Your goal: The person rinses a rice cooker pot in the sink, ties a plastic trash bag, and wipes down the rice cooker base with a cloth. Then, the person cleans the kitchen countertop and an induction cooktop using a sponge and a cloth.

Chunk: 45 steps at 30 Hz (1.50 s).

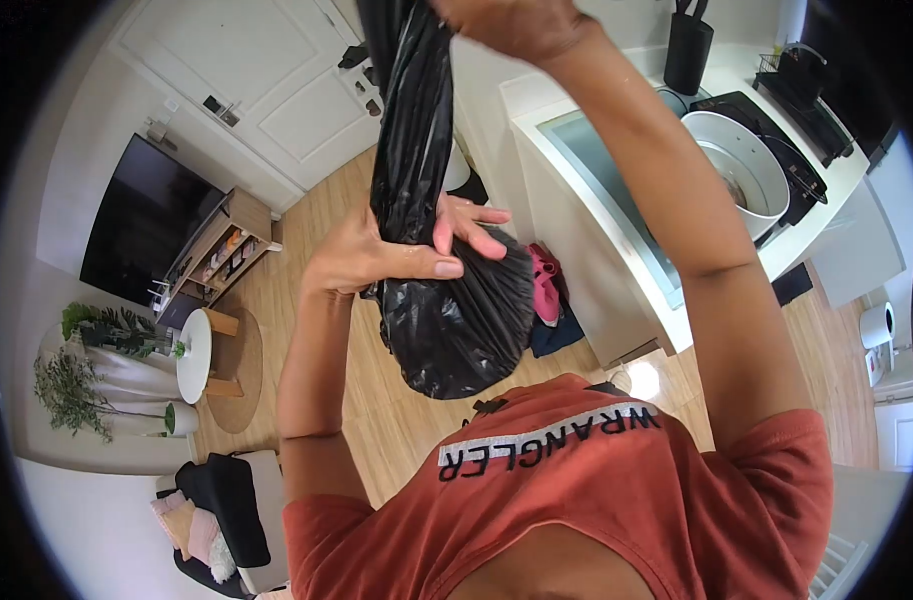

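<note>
A black plastic garbage bag (pixel 457 330) hangs in front of my chest, its lower part full and rounded. Its upper part is gathered into a long, twisted neck that runs up past the top of the view. My left hand (pixel 407 250) is wrapped around this neck just above the bulge, thumb and fingertips showing on the near side. Higher up, my right hand (pixel 517 25) is closed at the top end of the bag; its fingertips are partly cut off by the frame edge. What the bag contains is hidden.
To the right stands a white counter (pixel 617 300) with a large metal pot (pixel 742 170) on a black stove. Pink and dark items (pixel 547 290) lie on the floor beside it. At left are a television (pixel 147 220), a round white table (pixel 195 355) and plants.
</note>
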Tool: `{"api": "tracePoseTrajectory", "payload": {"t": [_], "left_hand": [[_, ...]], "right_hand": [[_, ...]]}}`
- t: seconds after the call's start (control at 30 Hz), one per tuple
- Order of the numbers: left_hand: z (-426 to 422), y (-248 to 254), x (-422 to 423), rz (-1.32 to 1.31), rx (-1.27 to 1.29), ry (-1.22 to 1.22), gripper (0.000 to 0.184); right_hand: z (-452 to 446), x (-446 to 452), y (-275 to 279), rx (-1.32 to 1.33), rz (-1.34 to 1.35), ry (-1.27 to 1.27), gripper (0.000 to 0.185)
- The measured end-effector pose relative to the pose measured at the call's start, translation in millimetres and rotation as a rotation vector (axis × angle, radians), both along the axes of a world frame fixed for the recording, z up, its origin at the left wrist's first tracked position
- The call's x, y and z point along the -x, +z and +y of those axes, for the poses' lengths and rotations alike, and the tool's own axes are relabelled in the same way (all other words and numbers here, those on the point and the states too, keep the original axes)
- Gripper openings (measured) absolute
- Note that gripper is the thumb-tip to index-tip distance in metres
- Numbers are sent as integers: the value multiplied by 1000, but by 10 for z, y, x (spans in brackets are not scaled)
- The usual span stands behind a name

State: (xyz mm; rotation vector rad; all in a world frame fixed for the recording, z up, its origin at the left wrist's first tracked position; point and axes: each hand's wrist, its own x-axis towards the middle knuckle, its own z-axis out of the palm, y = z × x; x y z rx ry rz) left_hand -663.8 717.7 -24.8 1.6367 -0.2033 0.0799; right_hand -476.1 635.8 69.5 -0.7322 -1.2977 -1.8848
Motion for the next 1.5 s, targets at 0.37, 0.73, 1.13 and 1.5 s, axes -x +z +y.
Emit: {"api": "tracePoseTrajectory", "payload": {"t": [0.37,0.73,1.13,1.5], "left_hand": [[-140,124,83,51,151,276,20],[430,-792,-399,-374,-262,744,18],[328,-1314,-1501,-367,-35,391,37],[26,-1369,-2946,-604,-765,294,21]], "right_hand": [[852,-523,-2364,315,1185,-22,14],[-429,1220,-2007,1401,1766,654,46],[-74,-604,-2103,128,1697,2275,29],[-207,-1602,-2733,148,2099,1054,23]]}}
